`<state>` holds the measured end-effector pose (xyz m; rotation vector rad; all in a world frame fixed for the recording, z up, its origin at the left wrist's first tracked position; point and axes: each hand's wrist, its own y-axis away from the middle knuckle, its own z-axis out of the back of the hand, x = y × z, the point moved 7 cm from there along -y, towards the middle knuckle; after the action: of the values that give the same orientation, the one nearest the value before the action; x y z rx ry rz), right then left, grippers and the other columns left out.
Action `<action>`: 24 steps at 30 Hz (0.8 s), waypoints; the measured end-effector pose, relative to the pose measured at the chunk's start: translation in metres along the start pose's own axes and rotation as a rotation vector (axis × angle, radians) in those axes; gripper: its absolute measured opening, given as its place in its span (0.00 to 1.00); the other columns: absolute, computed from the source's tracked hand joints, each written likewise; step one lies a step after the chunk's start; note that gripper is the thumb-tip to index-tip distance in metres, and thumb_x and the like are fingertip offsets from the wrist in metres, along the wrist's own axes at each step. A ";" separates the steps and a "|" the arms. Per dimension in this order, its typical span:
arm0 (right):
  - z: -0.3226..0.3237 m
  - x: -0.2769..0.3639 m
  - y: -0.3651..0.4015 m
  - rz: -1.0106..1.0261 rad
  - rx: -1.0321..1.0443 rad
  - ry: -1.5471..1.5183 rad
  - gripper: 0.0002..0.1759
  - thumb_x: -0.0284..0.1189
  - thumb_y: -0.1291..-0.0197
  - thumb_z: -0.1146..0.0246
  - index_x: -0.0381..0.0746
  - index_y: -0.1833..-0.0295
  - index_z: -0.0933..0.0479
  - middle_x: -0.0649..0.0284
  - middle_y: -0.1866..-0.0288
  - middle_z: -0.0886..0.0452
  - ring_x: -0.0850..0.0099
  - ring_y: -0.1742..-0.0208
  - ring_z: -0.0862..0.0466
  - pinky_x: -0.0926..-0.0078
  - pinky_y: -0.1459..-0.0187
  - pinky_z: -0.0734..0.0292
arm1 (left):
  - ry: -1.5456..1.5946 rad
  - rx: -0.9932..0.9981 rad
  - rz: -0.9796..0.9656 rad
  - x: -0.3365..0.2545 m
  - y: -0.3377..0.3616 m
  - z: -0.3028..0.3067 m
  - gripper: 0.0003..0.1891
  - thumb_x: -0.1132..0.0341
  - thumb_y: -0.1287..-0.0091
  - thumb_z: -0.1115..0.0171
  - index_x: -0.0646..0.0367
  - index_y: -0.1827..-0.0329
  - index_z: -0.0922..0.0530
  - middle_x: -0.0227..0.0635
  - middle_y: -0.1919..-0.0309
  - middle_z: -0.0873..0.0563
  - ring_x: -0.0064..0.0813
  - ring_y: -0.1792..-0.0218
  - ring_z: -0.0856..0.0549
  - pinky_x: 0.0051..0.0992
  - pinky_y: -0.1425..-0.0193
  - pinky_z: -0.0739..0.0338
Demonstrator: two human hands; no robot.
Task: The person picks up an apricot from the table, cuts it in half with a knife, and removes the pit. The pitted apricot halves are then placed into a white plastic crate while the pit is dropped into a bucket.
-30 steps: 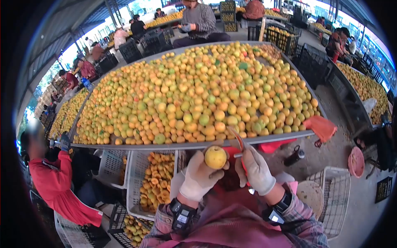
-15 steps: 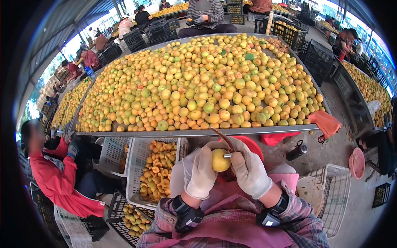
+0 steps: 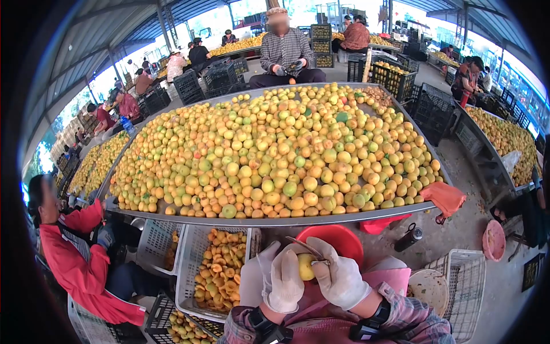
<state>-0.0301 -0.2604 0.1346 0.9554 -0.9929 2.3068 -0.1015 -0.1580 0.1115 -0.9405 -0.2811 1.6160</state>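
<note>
My left hand point(image 3: 285, 281), in a white glove, is closed round a yellow apricot point(image 3: 306, 267) above my lap. My right hand point(image 3: 341, 278), gloved too, grips a small tool point(image 3: 310, 247) with a thin curved blade that points up and left over the fruit. The tool's metal end touches the apricot's right side; its grip is mostly hidden by my fingers. Just beyond my hands is a red basin point(image 3: 338, 236). Left of them stands a white crate point(image 3: 184, 275) holding split orange apricots point(image 3: 220, 266).
A metal-edged table point(image 3: 269, 220) heaped with apricots spans the front, with an orange bag point(image 3: 444, 198) at its right corner. A co-worker in red point(image 3: 86, 258) sits at left, another person point(image 3: 286, 51) opposite. A black bottle point(image 3: 408, 237) and white basket point(image 3: 467, 286) stand at right.
The view has tilted up, so the table and my hands appear lower. Both hands still hold the apricot and tool, and the blade now lies flatter. More of the red basin shows.
</note>
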 end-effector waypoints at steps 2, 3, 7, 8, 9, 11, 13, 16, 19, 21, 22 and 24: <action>-0.002 -0.005 0.003 -0.045 0.041 -0.053 0.26 0.38 0.27 0.46 0.38 0.29 0.37 0.50 0.52 0.15 0.50 0.59 0.13 0.61 0.59 0.17 | 0.170 0.026 0.038 -0.008 -0.014 0.009 0.09 0.74 0.39 0.43 0.63 0.56 0.25 0.44 0.60 0.18 0.49 0.60 0.20 0.39 0.54 0.26; -0.006 -0.012 0.006 -0.062 0.044 -0.140 0.26 0.36 0.27 0.47 0.37 0.29 0.38 0.48 0.49 0.16 0.50 0.54 0.14 0.61 0.55 0.18 | 0.336 0.050 0.080 -0.009 -0.021 0.011 0.07 0.73 0.37 0.44 0.63 0.57 0.25 0.44 0.61 0.18 0.49 0.61 0.19 0.39 0.55 0.25; -0.019 -0.030 0.001 -0.013 0.030 -0.375 0.27 0.32 0.25 0.51 0.31 0.27 0.43 0.46 0.36 0.23 0.53 0.41 0.17 0.63 0.41 0.23 | 0.630 0.044 0.290 0.003 -0.026 0.001 0.07 0.70 0.31 0.48 0.63 0.56 0.24 0.46 0.65 0.16 0.46 0.67 0.16 0.36 0.62 0.22; -0.021 -0.035 0.003 -0.181 0.115 -0.426 0.28 0.34 0.23 0.53 0.33 0.24 0.45 0.54 0.41 0.21 0.64 0.56 0.14 0.70 0.54 0.18 | 0.727 0.020 0.369 0.011 -0.025 -0.004 0.10 0.66 0.25 0.50 0.62 0.54 0.23 0.42 0.66 0.16 0.36 0.68 0.16 0.32 0.62 0.22; -0.019 -0.036 0.004 -0.281 0.101 -0.583 0.28 0.35 0.23 0.54 0.35 0.23 0.47 0.58 0.45 0.21 0.71 0.65 0.18 0.76 0.63 0.21 | 0.821 0.014 0.437 0.013 -0.024 -0.006 0.12 0.63 0.23 0.51 0.62 0.54 0.23 0.39 0.66 0.16 0.30 0.67 0.17 0.30 0.61 0.22; -0.019 -0.037 0.003 -0.406 0.030 -0.718 0.29 0.37 0.22 0.56 0.38 0.22 0.49 0.65 0.54 0.22 0.83 0.78 0.29 0.85 0.77 0.30 | 1.015 0.040 0.571 0.015 -0.019 -0.015 0.16 0.57 0.21 0.51 0.62 0.50 0.24 0.31 0.63 0.17 0.19 0.62 0.20 0.24 0.57 0.23; -0.017 -0.036 0.004 -0.415 -0.043 -0.690 0.29 0.38 0.21 0.56 0.39 0.21 0.50 0.71 0.67 0.24 0.86 0.82 0.33 0.88 0.81 0.35 | 1.096 -0.013 0.513 0.021 -0.013 -0.028 0.09 0.66 0.27 0.41 0.63 0.51 0.25 0.32 0.60 0.20 0.21 0.59 0.21 0.23 0.53 0.24; -0.026 -0.036 0.005 -0.511 0.048 -0.818 0.29 0.42 0.21 0.57 0.40 0.22 0.47 0.71 0.72 0.26 0.86 0.86 0.34 0.86 0.86 0.38 | 0.998 0.008 0.491 0.020 -0.010 -0.024 0.14 0.60 0.28 0.37 0.62 0.51 0.24 0.32 0.61 0.19 0.21 0.58 0.21 0.24 0.52 0.24; -0.037 -0.051 0.014 -0.673 0.138 -0.923 0.30 0.56 0.25 0.59 0.38 0.46 0.29 0.68 0.80 0.30 0.79 0.90 0.36 0.79 0.88 0.38 | 1.024 -0.015 0.490 0.030 -0.005 -0.031 0.15 0.57 0.28 0.38 0.62 0.52 0.24 0.33 0.62 0.18 0.22 0.59 0.20 0.25 0.53 0.24; -0.051 -0.056 0.023 -0.851 0.365 -1.038 0.41 0.69 0.33 0.65 0.43 0.79 0.36 0.67 0.89 0.39 0.71 0.92 0.38 0.72 0.88 0.39 | 0.958 -0.028 0.408 0.030 -0.005 -0.027 0.17 0.55 0.27 0.40 0.62 0.52 0.24 0.35 0.62 0.18 0.25 0.60 0.19 0.27 0.53 0.23; -0.049 -0.058 0.022 -0.854 0.367 -1.040 0.41 0.69 0.33 0.65 0.43 0.79 0.36 0.67 0.89 0.39 0.71 0.92 0.38 0.72 0.88 0.39 | 0.956 -0.028 0.412 0.033 -0.004 -0.029 0.17 0.55 0.27 0.40 0.62 0.52 0.24 0.35 0.62 0.18 0.25 0.60 0.19 0.27 0.53 0.23; -0.058 -0.051 0.029 -0.937 0.566 -1.239 0.42 0.70 0.34 0.67 0.45 0.84 0.40 0.68 0.91 0.43 0.70 0.92 0.39 0.72 0.88 0.42 | 0.878 -0.058 0.326 0.035 -0.004 -0.026 0.18 0.53 0.26 0.41 0.62 0.52 0.24 0.35 0.63 0.18 0.28 0.61 0.19 0.28 0.53 0.23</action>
<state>-0.0389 -0.2412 0.0551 2.5022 -0.0360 1.0316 -0.0797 -0.1331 0.0826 -1.6989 0.4549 1.3233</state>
